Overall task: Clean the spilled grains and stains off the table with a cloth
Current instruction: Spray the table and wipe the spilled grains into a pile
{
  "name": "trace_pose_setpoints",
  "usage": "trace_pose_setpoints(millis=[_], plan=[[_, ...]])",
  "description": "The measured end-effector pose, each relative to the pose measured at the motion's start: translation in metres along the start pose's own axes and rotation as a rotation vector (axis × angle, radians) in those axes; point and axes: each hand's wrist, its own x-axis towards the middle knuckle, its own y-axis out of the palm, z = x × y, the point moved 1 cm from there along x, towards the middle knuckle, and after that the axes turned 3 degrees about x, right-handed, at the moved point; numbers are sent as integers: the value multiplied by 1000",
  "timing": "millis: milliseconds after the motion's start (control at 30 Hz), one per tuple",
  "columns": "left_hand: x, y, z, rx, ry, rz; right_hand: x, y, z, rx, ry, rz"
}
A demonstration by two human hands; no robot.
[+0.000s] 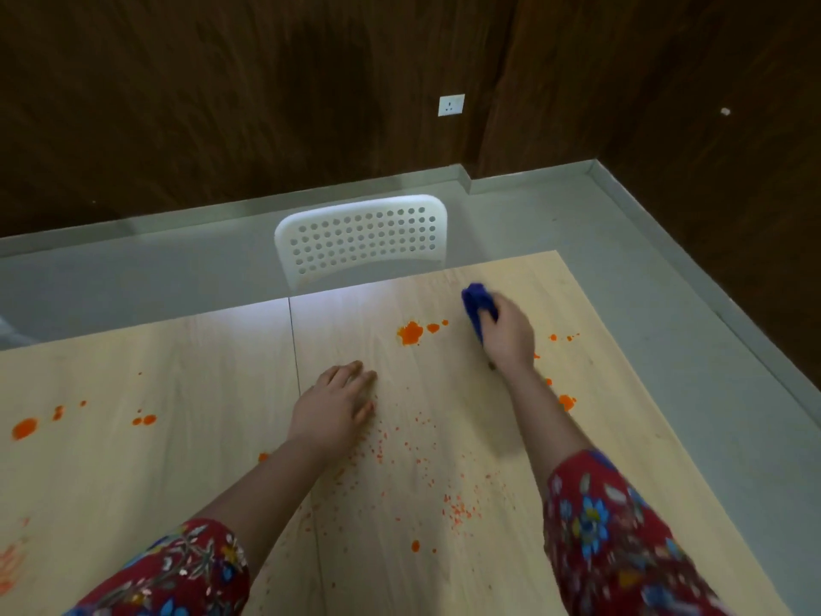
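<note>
A light wooden table [177, 437] carries orange stains and scattered orange grains. My right hand [508, 333] grips a bunched blue cloth [476, 302] against the tabletop near the far right. A large orange stain [409, 333] with smaller drops lies just left of the cloth. My left hand [337, 406] rests flat on the table, fingers straight, at the left edge of the spilled grains [426, 477]. More stains sit at the far left [24, 429] and beside my right forearm [566, 401].
A white perforated chair [362, 235] stands pushed against the table's far edge. Grey floor runs along the right side and behind the table. Dark wood wall panels with a white socket [451, 104] close off the back.
</note>
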Motion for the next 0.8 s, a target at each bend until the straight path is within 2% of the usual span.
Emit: trace_pose_setpoints(millis=[133,233,300,400,500,567,667,800], plan=[[0,-3,0,-11,-2,-8,56,7,-3,-241,4,166],[1,-6,1,-4,2,-16,43,2,-4,-305,35,249],[1,-7,1,-3,0,-15,9,-3,-5,-313,28,274],[3,-8,4,-15,-2,-17,-61,-2,-5,-269,-76,335],[3,-13,10,-91,10,22,-95,3,-4,-64,-96,439],[-6,-18,18,-128,28,17,-91,3,-8,80,-32,361],[-32,-18,40,-162,-36,-50,-91,10,-18,-53,-54,200],[-68,-10,78,-169,-129,-19,-125,34,-9,-130,-242,225]])
